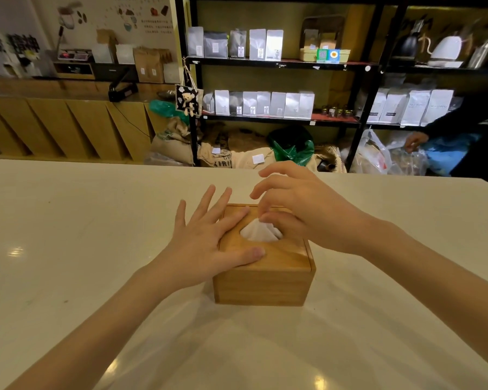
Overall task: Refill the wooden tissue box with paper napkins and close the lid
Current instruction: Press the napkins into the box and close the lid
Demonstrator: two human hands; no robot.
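Observation:
The wooden tissue box (pixel 262 282) stands on the white table in the middle of the head view, its lid down flat. A white paper napkin (pixel 258 231) pokes up through the oval slot in the lid. My left hand (pixel 206 243) lies flat on the lid's left side, fingers spread, thumb along the front edge. My right hand (pixel 299 204) hovers over the slot, thumb and forefinger pinched on the napkin's tip.
The white table (pixel 82 249) stretches wide on all sides of the box. Behind it stand black shelves (pixel 279 63) with silver bags, sacks on the floor and a wooden counter at left. Another person's hand (pixel 414 142) reaches in at far right.

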